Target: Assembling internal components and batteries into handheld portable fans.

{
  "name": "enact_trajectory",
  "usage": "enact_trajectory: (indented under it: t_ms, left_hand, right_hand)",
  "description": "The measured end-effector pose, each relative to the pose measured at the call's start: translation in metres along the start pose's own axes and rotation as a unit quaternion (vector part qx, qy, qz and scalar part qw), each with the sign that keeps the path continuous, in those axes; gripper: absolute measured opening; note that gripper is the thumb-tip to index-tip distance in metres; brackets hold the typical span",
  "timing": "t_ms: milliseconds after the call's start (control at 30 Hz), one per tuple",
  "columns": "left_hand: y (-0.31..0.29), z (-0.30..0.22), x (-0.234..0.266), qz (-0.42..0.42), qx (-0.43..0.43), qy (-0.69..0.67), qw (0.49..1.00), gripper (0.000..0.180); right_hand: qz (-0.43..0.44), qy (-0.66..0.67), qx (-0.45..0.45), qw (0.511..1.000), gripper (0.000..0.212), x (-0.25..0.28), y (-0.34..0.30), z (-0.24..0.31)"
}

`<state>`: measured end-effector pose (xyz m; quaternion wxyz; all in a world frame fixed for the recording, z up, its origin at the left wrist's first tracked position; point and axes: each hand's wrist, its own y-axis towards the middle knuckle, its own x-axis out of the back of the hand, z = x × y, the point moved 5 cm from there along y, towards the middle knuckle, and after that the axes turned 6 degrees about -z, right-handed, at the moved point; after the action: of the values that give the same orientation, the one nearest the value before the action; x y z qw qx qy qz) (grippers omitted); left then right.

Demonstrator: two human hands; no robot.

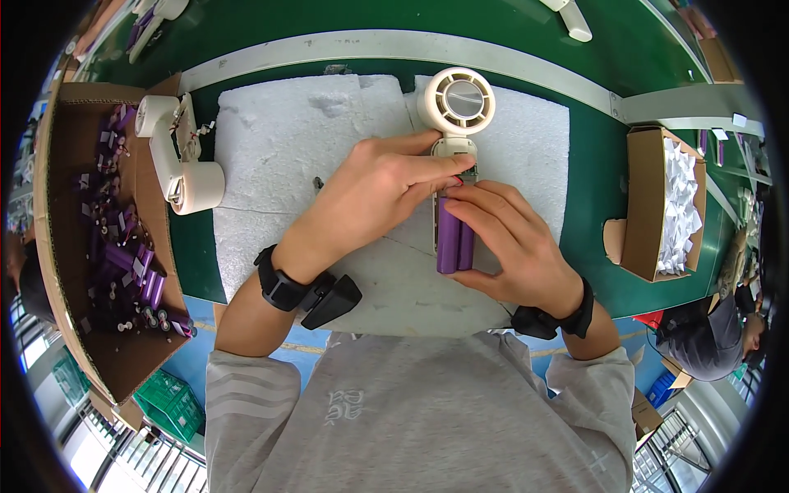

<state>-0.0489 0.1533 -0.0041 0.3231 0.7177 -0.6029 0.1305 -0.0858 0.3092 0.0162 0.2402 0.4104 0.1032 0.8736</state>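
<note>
Shirt [411, 403] nearest, our left hand [382, 185] is pinching the fan [457, 103] seemingly steady, half-curled right hand [519, 242] gripping purple cells [449, 242] below its head.

Upper centre of the frame: cream handheld fan [457, 102], round head toward the top edge, back of the handle exposed. Left hand [386, 177] comes in from lower left, fingers closed about the fan's neck beside a small circuit board. Right hand [514, 242] grips two purple cells [449, 234], lying side by side along the handle. Below: white foam sheets [288, 148] on a green table [592, 164]. Far left: cardboard box [158, 209], purple cells inside; cream fan parts [197, 185] beside it. Right: smaller carton [643, 205], full of white pieces [680, 205].
</note>
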Motion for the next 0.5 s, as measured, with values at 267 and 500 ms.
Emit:
enact_trajectory:
  t_ms: [267, 500]
  left_hand:
    - [0.0009, -0.0034, 0.0035, -0.014, -0.033, -0.016, 0.999, 0.032]
    - [0.0030, -0.0061, 0.0064, 0.000, -0.018, -0.028, 0.999, 0.028]
  right_hand:
    - [-0.016, -0.002, -0.037, 0.999, 0.065, -0.0023, -0.0077, -0.0019]
    - [-0.027, -0.042, -0.026, 0.998, 0.059, -0.0025, -0.0047, 0.0032]
